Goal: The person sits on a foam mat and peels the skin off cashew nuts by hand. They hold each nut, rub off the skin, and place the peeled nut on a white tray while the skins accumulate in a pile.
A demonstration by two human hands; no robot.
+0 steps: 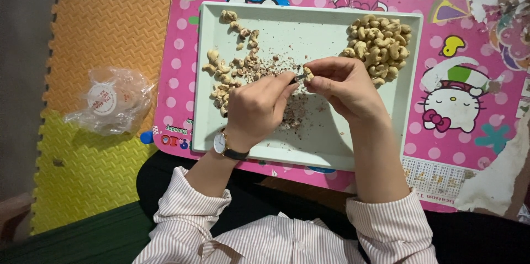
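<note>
Mid-frame, above a pale rectangular tray (205,76): right hand (345,84) pinched shut on a single cashew (308,73), thumb and forefinger clamped round the nut. Left hand (256,106), wristwatch (221,143) on the wrist, closed round a small dark tool (298,78), only the tip showing between the fingers and touching the nut; kind of tool too hidden to tell

Upper right of the tray: a heaped pile of pale cashews (378,46), clean-looking, likely the finished ones. Left side of the tray, from the upper left corner down toward the left hand: a looser scatter of browner cashews (226,76), some with skin on by the look of it, probably those still waiting. Centre of the tray, under and between the hands: reddish-brown skin flakes (292,115) strewn about

Judged from how things lie: well along, roughly half done or a little more, the pale pile about as big as the browner scatter. Left to do: the nut in hand and the whole left-hand scatter

Beneath the tray, a pink polka-dot table (176,76) with cartoon pictures. Left of frame, on an orange and yellow foam mat (105,21), a crumpled clear plastic bag (113,101) round a white lid. Bottom of frame, striped shirt sleeves (182,203)
</note>
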